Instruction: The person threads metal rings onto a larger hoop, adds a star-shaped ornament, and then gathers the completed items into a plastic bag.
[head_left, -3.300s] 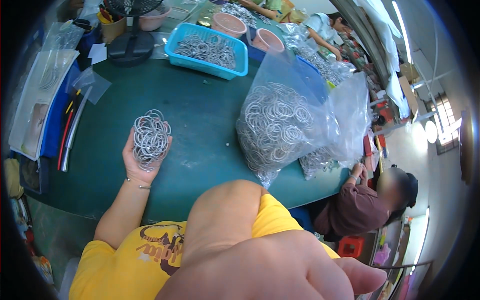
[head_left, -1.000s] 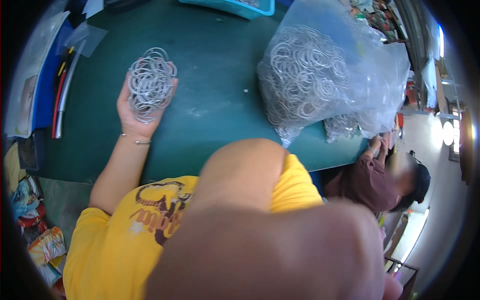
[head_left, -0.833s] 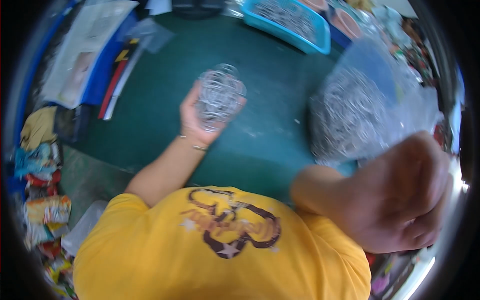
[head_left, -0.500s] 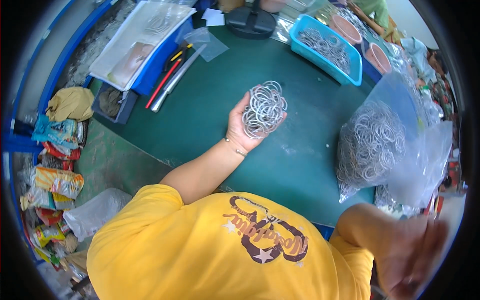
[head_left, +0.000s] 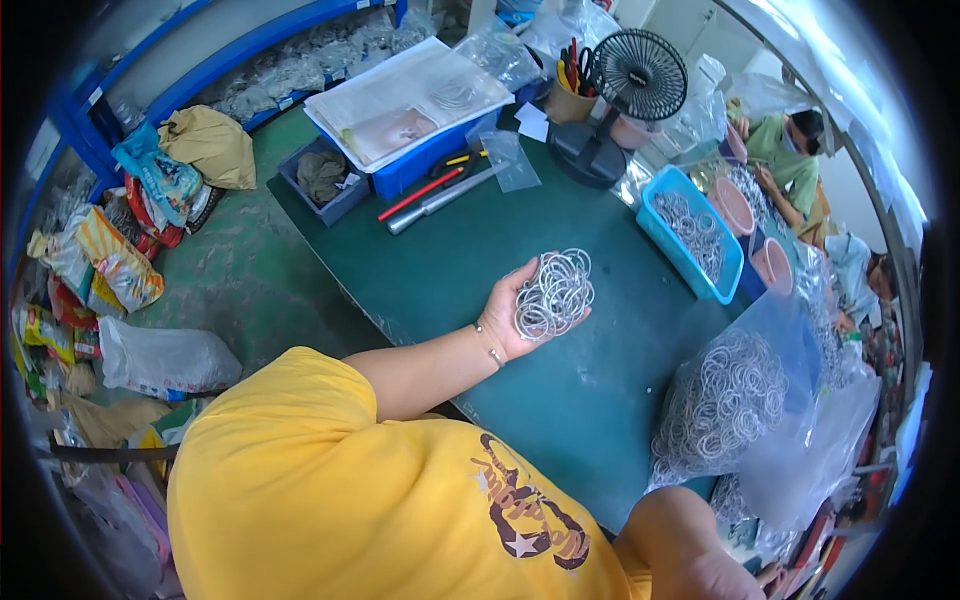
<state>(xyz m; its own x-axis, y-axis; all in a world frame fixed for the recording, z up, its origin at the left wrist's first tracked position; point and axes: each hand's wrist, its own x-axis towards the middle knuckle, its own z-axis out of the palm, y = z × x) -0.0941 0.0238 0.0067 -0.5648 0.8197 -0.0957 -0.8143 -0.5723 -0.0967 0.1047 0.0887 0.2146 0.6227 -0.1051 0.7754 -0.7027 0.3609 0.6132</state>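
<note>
A tangled heap of silver metal rings point(head_left: 553, 293) rests in my left hand point(head_left: 507, 318), which cups it from below above the green table. The thumb lies along the heap's left side, and the other fingers are mostly hidden under the rings. At the lower right edge, my right hand point(head_left: 718, 582) is cut off by the frame, so its fingers do not show. It is low, beside my body and below a large clear plastic bag point(head_left: 725, 400) full of similar rings.
A turquoise basket point(head_left: 722, 292) with rings stands at the far right of the green table point(head_left: 430, 270). A black fan point(head_left: 640, 75), a red pen point(head_left: 420, 194) and a metal rod point(head_left: 440, 200) are farther back. Another person point(head_left: 795, 160) sits beyond. Sacks point(head_left: 165, 355) lie at left.
The view has swung, so the table and my left hand appear lower. My left hand still holds the rings. My right hand, blurred before, has dropped toward the lower edge and is now mostly cut off.
</note>
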